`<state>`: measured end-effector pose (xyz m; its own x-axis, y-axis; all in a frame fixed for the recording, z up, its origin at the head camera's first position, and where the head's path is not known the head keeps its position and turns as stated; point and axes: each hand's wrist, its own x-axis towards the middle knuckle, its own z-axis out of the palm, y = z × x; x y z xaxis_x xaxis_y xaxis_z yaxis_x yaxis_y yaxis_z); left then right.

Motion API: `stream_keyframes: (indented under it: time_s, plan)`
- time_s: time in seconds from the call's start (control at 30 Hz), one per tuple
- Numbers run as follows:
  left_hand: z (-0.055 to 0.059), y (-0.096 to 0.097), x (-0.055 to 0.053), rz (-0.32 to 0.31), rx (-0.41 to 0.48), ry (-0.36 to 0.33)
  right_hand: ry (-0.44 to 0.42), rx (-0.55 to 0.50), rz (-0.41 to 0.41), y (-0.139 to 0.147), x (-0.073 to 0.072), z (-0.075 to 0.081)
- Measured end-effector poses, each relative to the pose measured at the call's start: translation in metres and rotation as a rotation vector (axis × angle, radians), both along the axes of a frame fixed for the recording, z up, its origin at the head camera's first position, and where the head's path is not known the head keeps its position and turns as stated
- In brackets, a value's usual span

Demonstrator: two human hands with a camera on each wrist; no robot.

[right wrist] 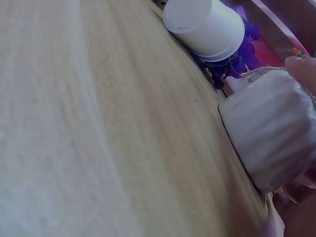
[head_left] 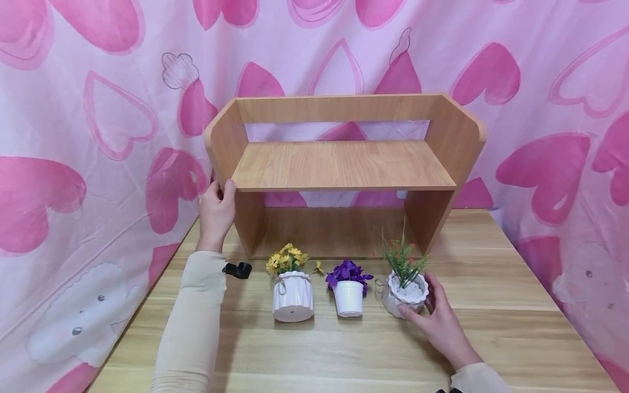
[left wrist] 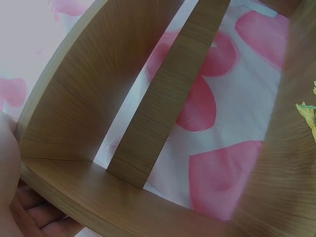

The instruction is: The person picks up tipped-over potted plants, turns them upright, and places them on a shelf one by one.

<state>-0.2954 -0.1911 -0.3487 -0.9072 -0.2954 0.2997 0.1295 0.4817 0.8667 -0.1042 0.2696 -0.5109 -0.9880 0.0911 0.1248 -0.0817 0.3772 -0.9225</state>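
My left hand (head_left: 217, 213) grips the front edge of the left side panel of a two-tier wooden desk shelf (head_left: 344, 164). In the left wrist view its fingers (left wrist: 42, 217) curl behind the shelf's side panel (left wrist: 128, 212). With thumb and fingers, my right hand (head_left: 444, 326) holds a white pot (right wrist: 266, 133) of green grass (head_left: 405, 261) with small orange-red blooms. That pot stands upright on the table, white pebbles inside. Left of it, a white pot of purple flowers (head_left: 348, 273) and a twine-tied white pot of yellow flowers (head_left: 290, 257) lie with their bases facing me.
The wood-grain table (head_left: 314, 355) carries everything. A pink heart-patterned curtain (head_left: 123, 218) hangs behind and along both sides, close to the shelf. A loose yellow flower (head_left: 319, 267) shows between the two lying pots.
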Motion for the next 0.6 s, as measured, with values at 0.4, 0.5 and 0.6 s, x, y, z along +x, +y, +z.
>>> stream_keyframes:
  time_s: [0.4,0.5,0.6]
  plan:
    - [0.000,-0.001,0.002,-0.010,-0.001,-0.025,-0.062,0.005,-0.020,-0.004,-0.008,-0.001]
    - [0.000,-0.001,0.002,-0.008,-0.008,-0.013,-0.065,0.025,-0.056,-0.006,-0.010,-0.002]
    - [0.001,0.000,0.001,-0.010,-0.012,-0.002,-0.058,0.048,-0.085,-0.007,-0.010,-0.003]
